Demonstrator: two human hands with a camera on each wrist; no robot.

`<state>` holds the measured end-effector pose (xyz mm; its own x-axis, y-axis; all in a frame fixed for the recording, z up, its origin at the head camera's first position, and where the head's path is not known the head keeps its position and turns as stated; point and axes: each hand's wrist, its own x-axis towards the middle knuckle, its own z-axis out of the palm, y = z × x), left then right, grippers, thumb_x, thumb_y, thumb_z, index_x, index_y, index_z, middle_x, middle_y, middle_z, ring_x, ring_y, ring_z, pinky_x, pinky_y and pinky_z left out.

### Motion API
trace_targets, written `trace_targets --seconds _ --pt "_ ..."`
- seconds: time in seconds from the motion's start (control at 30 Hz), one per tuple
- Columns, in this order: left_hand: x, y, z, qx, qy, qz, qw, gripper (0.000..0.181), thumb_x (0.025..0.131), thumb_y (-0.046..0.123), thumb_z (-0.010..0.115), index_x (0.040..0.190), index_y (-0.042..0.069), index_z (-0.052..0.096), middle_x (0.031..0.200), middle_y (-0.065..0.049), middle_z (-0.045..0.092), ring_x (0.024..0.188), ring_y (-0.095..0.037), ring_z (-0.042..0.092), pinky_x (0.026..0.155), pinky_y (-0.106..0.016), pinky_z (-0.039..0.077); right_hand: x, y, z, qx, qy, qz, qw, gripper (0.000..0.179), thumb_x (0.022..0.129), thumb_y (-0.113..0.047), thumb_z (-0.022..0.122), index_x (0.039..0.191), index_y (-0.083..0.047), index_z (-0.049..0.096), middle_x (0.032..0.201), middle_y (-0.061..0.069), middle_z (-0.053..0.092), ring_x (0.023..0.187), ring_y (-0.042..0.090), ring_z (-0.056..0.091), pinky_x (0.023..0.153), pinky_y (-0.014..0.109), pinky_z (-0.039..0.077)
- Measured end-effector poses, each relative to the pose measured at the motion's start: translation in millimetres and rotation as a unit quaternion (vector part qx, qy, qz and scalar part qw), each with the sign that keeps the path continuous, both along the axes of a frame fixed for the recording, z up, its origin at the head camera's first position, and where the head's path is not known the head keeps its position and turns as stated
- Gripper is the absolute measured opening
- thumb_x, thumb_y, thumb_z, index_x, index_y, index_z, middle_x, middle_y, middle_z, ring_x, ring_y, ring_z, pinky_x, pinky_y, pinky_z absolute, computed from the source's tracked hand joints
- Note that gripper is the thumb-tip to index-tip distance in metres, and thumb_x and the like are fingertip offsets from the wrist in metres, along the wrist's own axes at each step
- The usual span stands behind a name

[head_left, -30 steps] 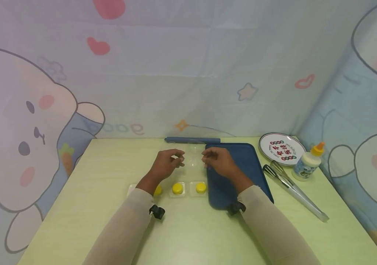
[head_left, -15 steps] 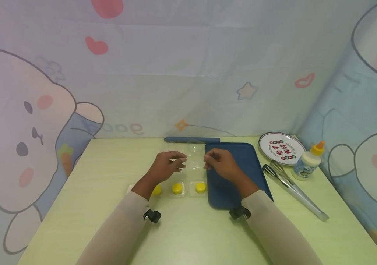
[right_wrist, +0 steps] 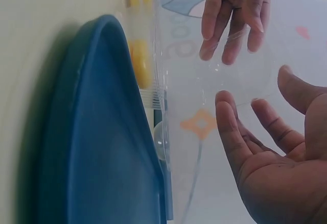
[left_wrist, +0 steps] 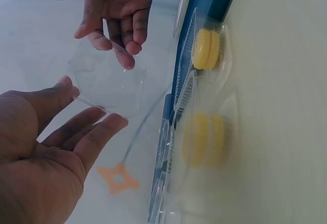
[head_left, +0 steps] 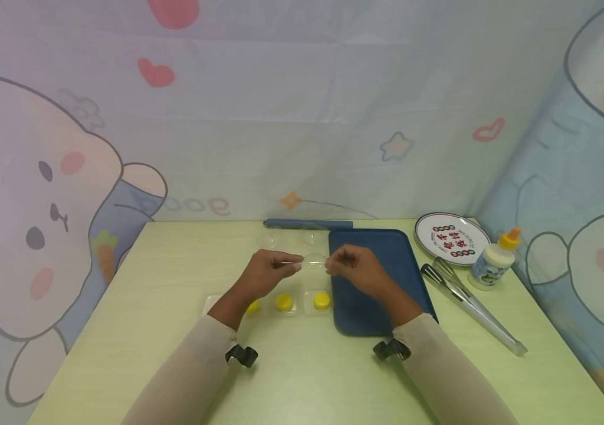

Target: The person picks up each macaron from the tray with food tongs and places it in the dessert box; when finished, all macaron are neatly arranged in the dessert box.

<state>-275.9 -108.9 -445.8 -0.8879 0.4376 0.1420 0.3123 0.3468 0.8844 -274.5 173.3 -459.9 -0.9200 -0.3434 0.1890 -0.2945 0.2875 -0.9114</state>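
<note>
Between my hands, a thin clear plastic lid with a low dome (head_left: 314,260) is held up above the table. My left hand (head_left: 266,273) pinches its left edge between thumb and fingers. The right hand (head_left: 361,271) pinches the opposite edge, with the fingers bent toward it. In the left wrist view the clear lid (left_wrist: 106,78) spans the gap between both sets of fingertips. Below stand small clear plastic boxes with yellow macarons (head_left: 321,301), in a row near the wrists. The left forearm partly covers the leftmost box (head_left: 212,302).
More clear domed lids (head_left: 272,239) lie behind the hands. A blue tray (head_left: 387,295) is under the right hand. Farther right are a plate (head_left: 452,239), tongs (head_left: 474,307) and a white bottle with a yellow cap (head_left: 493,265). A blue-grey rod (head_left: 307,225) lies along the back edge.
The fingers of both hands have closed in on the lid's edges. The lid now shows edge-on between them, with its dome up. Both forearms have shifted slightly outward.
</note>
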Motion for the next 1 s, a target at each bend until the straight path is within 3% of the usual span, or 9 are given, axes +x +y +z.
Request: trace_targets --seconds 0.1,0.33,0.6,0.7,0.87,1.0 --pt "4.3 0.1 -2.2 0.009 0.005 -0.011 0.9999 0.035 0.105 0.019 0.075 0.138 0.005 0.076 0.145 -0.015 0.073 0.132 -0.036 0.073 0.112 -0.05 0.059 4.3 2 0.6 0.006 -0.016 0.007 0.9998 0.02 0.104 -0.019 0.077 0.115 -0.003 0.075 0.112 0.014 0.079 0.104 0.025 0.078 0.096 0.035 0.063" --pt "11.7 2.0 -10.4 0.056 -0.001 -0.038 0.9977 0.039 0.1 0.007 0.079 0.138 0.001 0.074 0.148 -0.022 0.069 0.136 -0.048 0.067 0.107 -0.038 0.062 12.5 5 2.1 0.01 -0.059 0.012 0.9981 0.034 0.098 -0.018 0.083 0.122 0.004 0.071 0.142 0.028 0.069 0.126 0.028 0.073 0.108 0.046 0.06" --pt "16.7 6.1 -14.7 0.06 0.013 -0.047 0.997 0.045 0.096 -0.001 0.08 0.141 -0.003 0.071 0.15 -0.025 0.066 0.135 -0.049 0.067 0.104 -0.03 0.062 20.9 7 2.4 0.027 -0.073 0.029 0.9965 0.051 0.098 -0.018 0.081 0.14 0.005 0.065 0.123 0.022 0.076 0.107 0.019 0.072 0.094 0.035 0.059" --pt "18.4 6.8 -14.7 0.03 0.037 -0.047 0.9978 0.046 0.096 0.001 0.081 0.141 -0.003 0.07 0.152 -0.024 0.065 0.136 -0.046 0.068 0.103 -0.035 0.064 23.3 7 2.8 0.036 -0.069 0.033 0.9964 0.053 0.096 -0.016 0.083 0.141 0.005 0.065 0.119 0.023 0.076 0.103 0.019 0.073 0.092 0.036 0.061" --pt "21.8 6.8 -15.5 -0.066 0.098 -0.036 0.9924 0.051 0.096 0.014 0.085 0.143 0.002 0.07 0.153 -0.019 0.066 0.143 -0.039 0.063 0.109 -0.053 0.06 25.7 7 1.6 0.065 -0.04 0.034 0.9965 0.056 0.09 -0.013 0.089 0.139 0.003 0.068 0.114 0.024 0.075 0.098 0.022 0.072 0.091 0.036 0.06" --pt "25.9 6.9 -16.4 -0.097 0.088 -0.031 0.991 0.054 0.095 0.02 0.087 0.144 0.004 0.069 0.151 -0.018 0.068 0.146 -0.041 0.06 0.115 -0.062 0.053 28.1 8 0.2 0.092 -0.011 0.037 0.9951 0.056 0.088 -0.012 0.091 0.138 0.003 0.069 0.116 0.025 0.074 0.101 0.028 0.071 0.084 0.033 0.058"
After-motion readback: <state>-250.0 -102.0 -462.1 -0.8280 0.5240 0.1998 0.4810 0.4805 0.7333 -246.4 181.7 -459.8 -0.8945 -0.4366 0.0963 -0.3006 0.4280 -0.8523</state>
